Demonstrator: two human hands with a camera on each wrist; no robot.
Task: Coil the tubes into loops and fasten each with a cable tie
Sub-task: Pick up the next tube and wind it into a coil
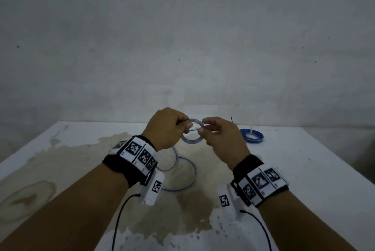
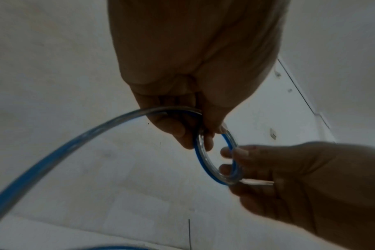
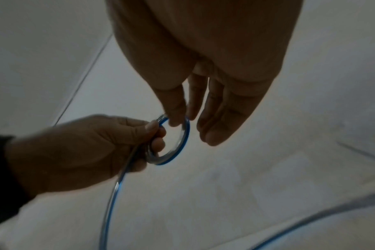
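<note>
A clear tube with a blue stripe is bent into a small loop held in the air between both hands. My left hand grips the loop's left side with curled fingers, and the loop passes under its fingertips in the left wrist view. My right hand pinches the right side between thumb and forefinger, and in the right wrist view the other fingers hang straight beside the loop. The rest of the tube trails down from the left hand and curls on the table.
A white table with a large brownish stain stands against a grey wall. At the back right lies a coiled blue tube with a white tie end sticking up. A thin black strip shows behind my right hand.
</note>
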